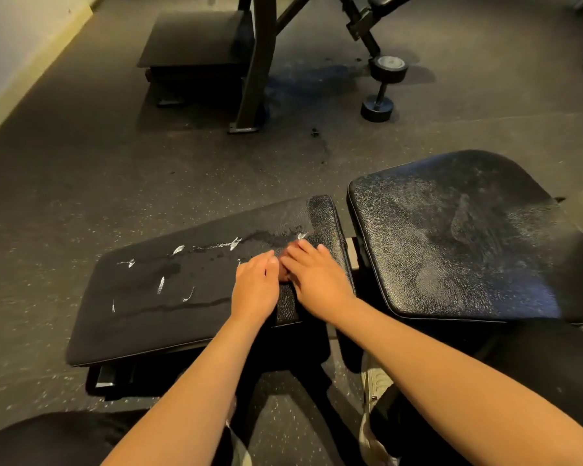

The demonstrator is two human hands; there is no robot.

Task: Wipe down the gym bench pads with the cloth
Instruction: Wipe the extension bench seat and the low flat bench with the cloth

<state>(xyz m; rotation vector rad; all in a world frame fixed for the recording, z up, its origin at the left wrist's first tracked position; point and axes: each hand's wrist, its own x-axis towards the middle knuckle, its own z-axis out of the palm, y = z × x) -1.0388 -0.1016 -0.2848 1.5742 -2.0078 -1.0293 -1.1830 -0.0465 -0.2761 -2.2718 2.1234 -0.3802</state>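
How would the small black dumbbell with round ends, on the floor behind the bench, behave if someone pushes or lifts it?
The black round-ended dumbbell would probably roll if pushed sideways, since its ends are round. It looks like metal, so it is likely rigid and heavy for its size.

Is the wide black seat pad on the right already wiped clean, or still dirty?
Still dirty, it seems: the wide black leather seat pad carries a pale greyish film with smear marks.
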